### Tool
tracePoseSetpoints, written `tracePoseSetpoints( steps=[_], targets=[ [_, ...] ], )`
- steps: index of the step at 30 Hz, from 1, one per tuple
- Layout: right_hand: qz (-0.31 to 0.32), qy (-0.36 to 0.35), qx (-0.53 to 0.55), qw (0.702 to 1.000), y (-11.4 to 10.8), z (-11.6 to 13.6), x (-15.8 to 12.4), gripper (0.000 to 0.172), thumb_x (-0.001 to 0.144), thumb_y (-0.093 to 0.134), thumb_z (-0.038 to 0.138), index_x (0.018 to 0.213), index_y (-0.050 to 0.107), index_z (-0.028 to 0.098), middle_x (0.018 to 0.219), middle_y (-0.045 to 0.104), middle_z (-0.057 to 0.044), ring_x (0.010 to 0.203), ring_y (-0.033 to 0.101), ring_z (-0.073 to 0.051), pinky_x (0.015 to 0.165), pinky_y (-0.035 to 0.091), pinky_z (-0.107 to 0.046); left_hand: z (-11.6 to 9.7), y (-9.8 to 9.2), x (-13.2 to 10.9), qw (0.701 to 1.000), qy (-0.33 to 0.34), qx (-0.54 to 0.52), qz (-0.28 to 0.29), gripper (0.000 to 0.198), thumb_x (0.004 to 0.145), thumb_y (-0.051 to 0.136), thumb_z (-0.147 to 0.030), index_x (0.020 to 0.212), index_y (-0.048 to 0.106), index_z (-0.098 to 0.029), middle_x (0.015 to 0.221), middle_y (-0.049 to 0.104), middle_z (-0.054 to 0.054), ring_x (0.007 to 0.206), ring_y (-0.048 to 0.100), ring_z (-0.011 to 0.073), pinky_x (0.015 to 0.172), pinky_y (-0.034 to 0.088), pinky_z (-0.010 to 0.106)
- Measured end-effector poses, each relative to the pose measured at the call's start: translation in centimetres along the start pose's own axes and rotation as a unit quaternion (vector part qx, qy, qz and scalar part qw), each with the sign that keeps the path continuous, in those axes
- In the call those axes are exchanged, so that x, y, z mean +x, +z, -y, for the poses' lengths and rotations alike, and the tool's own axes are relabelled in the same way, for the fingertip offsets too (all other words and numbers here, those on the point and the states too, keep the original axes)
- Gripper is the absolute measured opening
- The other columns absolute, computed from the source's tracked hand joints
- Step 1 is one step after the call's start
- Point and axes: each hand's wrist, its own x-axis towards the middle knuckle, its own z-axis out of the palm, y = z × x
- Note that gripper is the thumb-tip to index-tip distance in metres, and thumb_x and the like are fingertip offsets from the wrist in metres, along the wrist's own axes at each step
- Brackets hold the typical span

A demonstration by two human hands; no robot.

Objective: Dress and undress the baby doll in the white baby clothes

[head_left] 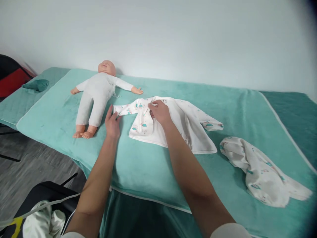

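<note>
A white baby shirt (170,122) with a teal and pink print lies spread open on the green cover, its plain inside partly showing. My left hand (113,123) is at the cuff of the sleeve on the left, fingers apart and thumb by the cuff. My right hand (159,111) pinches the shirt near its neck opening, beside a small printed label. Just left of the shirt, a baby doll (96,96) lies on its back with arms spread. Its body is white cloth, with a bare head, hands and feet.
Another printed white baby garment (262,175) lies crumpled at the right. The green cover (146,168) drapes over the bed's front edge. A black chair (42,195) holding pale cloth (42,221) stands at lower left, with a cable (54,201) across it. A white wall (173,39) rises behind.
</note>
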Motion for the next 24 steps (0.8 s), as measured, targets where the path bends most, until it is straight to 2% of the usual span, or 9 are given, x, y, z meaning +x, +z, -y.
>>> tracePoseSetpoints(
  steps=[3, 5, 7, 9, 11, 13, 16, 18, 24],
  targets=[
    [0.027, 0.004, 0.013, 1.000, -0.2, 0.1, -0.3, 0.024, 0.092, 0.068, 0.040, 0.108, 0.064, 0.023, 0.075, 0.070, 0.000, 0.057, 0.066, -0.017, 0.065, 0.058, -0.033, 0.4, -0.3, -0.2, 0.983, 0.092, 0.155, -0.036, 0.048, 0.092, 0.060, -0.025, 0.139, 0.059, -0.026, 0.157, 0.054, 0.009, 0.144, 0.054, 0.0220, 0.121, 0.047, 0.040],
    [0.041, 0.007, 0.038, 0.998, -0.3, 0.2, -0.4, 0.026, 0.089, 0.071, 0.033, 0.110, 0.063, 0.022, 0.081, 0.072, 0.000, 0.057, 0.066, -0.015, 0.063, 0.057, -0.030, 0.3, -0.3, -1.5, 0.942, 0.202, 0.266, -0.042, 0.036, 0.095, 0.058, -0.028, 0.130, 0.063, -0.025, 0.150, 0.057, 0.010, 0.142, 0.054, 0.0227, 0.120, 0.046, 0.041],
    [0.042, 0.013, 0.063, 0.997, -0.5, 0.3, -0.4, 0.031, 0.085, 0.073, 0.025, 0.113, 0.062, 0.021, 0.088, 0.072, -0.001, 0.061, 0.069, -0.013, 0.062, 0.057, -0.027, 0.1, -0.3, -3.5, 0.903, 0.275, 0.328, 0.023, 0.026, 0.100, 0.055, -0.034, 0.121, 0.065, -0.024, 0.134, 0.065, 0.010, 0.130, 0.060, 0.0232, 0.113, 0.050, 0.042],
    [0.035, 0.024, 0.083, 0.996, -0.6, 0.3, -0.3, 0.033, 0.085, 0.072, 0.023, 0.115, 0.060, 0.020, 0.093, 0.072, -0.002, 0.065, 0.071, -0.013, 0.062, 0.058, -0.025, -0.2, -0.6, -5.7, 0.867, 0.306, 0.367, 0.140, 0.025, 0.102, 0.054, -0.041, 0.118, 0.066, -0.025, 0.120, 0.071, 0.009, 0.118, 0.065, 0.0237, 0.107, 0.053, 0.043],
    [0.021, 0.032, 0.089, 0.995, -0.5, 0.3, -0.3, 0.033, 0.088, 0.069, 0.028, 0.118, 0.058, 0.021, 0.099, 0.072, -0.003, 0.066, 0.072, -0.013, 0.061, 0.059, -0.025, -0.2, -1.1, -7.8, 0.818, 0.322, 0.413, 0.238, 0.030, 0.099, 0.062, -0.046, 0.123, 0.067, -0.027, 0.122, 0.072, 0.009, 0.118, 0.065, 0.0254, 0.105, 0.052, 0.044],
    [-0.010, 0.025, 0.072, 0.997, -0.3, 0.2, -0.3, 0.036, 0.090, 0.068, 0.034, 0.122, 0.056, 0.022, 0.111, 0.071, -0.006, 0.071, 0.073, -0.014, 0.059, 0.061, -0.026, -0.1, -1.6, -9.3, 0.770, 0.338, 0.467, 0.273, 0.038, 0.096, 0.069, -0.046, 0.130, 0.066, -0.029, 0.128, 0.071, 0.010, 0.122, 0.063, 0.0272, 0.104, 0.051, 0.045],
    [-0.053, 0.001, 0.025, 0.998, 0.1, 0.1, -0.2, 0.045, 0.087, 0.070, 0.038, 0.128, 0.056, 0.024, 0.132, 0.065, -0.010, 0.091, 0.073, -0.018, 0.065, 0.063, -0.027, 0.3, -1.9, -10.4, 0.722, 0.348, 0.542, 0.252, 0.030, 0.099, 0.065, -0.040, 0.126, 0.069, -0.028, 0.121, 0.073, 0.010, 0.117, 0.063, 0.0277, 0.097, 0.050, 0.044],
    [-0.054, -0.005, 0.002, 0.999, 0.3, 0.0, 0.0, 0.049, 0.086, 0.070, 0.038, 0.131, 0.056, 0.024, 0.132, 0.065, -0.010, 0.099, 0.072, -0.021, 0.072, 0.064, -0.031, 0.5, -1.8, -10.5, 0.704, 0.357, 0.564, 0.241, 0.020, 0.102, 0.059, -0.034, 0.116, 0.072, -0.027, 0.112, 0.075, 0.008, 0.109, 0.064, 0.0265, 0.091, 0.049, 0.042],
    [0.009, -0.009, 0.007, 1.000, 0.2, -0.3, 1.0, 0.046, 0.085, 0.071, 0.035, 0.126, 0.057, 0.020, 0.103, 0.074, -0.003, 0.074, 0.072, -0.016, 0.074, 0.059, -0.032, 0.9, -1.9, -10.4, 0.716, 0.405, 0.537, 0.185, 0.019, 0.106, 0.049, -0.030, 0.098, 0.064, -0.023, 0.096, 0.074, 0.008, 0.090, 0.064, 0.0238, 0.080, 0.047, 0.039]
  ],
)
